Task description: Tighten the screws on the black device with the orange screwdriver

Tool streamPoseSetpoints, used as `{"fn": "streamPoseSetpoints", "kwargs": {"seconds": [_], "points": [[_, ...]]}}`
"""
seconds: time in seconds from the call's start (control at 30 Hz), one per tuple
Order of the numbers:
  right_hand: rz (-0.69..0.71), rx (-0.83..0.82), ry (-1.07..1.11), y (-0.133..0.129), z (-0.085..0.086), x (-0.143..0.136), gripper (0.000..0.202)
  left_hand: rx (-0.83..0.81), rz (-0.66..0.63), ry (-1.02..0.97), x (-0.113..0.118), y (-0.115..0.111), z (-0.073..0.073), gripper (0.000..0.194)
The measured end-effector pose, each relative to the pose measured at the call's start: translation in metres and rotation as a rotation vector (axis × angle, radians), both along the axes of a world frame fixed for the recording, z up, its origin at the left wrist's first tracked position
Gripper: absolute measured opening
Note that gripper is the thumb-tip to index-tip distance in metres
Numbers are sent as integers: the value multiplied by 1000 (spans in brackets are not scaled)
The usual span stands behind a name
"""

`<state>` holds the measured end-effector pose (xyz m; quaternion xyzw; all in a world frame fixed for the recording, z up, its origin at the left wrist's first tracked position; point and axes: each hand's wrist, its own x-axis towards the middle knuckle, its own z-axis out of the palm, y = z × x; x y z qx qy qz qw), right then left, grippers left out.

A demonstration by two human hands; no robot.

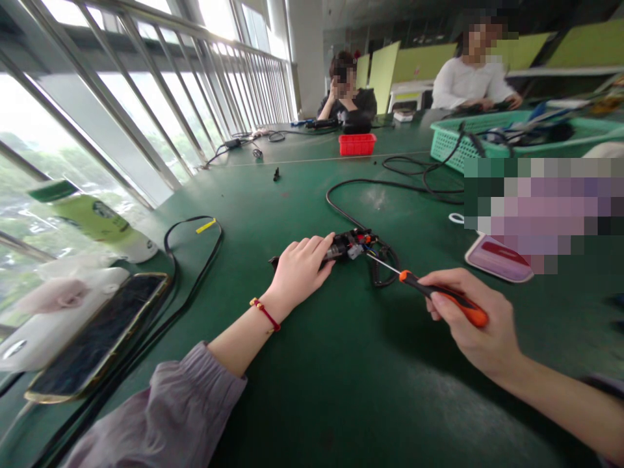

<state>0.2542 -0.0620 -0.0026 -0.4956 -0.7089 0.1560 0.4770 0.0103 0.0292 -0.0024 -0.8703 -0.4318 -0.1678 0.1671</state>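
My left hand (301,265) is closed over a dark handheld device (348,246), holding it down on the green table (312,403). The device's right end lies exposed, with small coloured wires and a grey part visible; its exact kind I cannot tell. My right hand (475,322) grips an orange and black screwdriver (451,299) by its handle. The thin shaft points left, its tip at or close to the exposed wires; contact is unclear. A black cord (348,211) runs from the device toward the back right.
At left lie a phone (100,331), a white case-like object (58,318), a green-capped bottle (97,221) and a black cable (192,286). Behind are a red basket (357,145) and a green basket (446,143) with tools. A purple-backed phone (500,258) rests right. Two people sit across.
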Motion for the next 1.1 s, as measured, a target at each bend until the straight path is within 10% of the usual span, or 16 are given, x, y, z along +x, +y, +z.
{"fn": "streamPoseSetpoints", "kwargs": {"seconds": [0.4, 1.1], "points": [[130, -42, 218, 3, -6, 2, 21, 9, -5, -6, 0, 0, 0, 42], [-40, 96, 288, 11, -10, 7, 21, 9, -6, -12, 0, -1, 0, 42]]}}
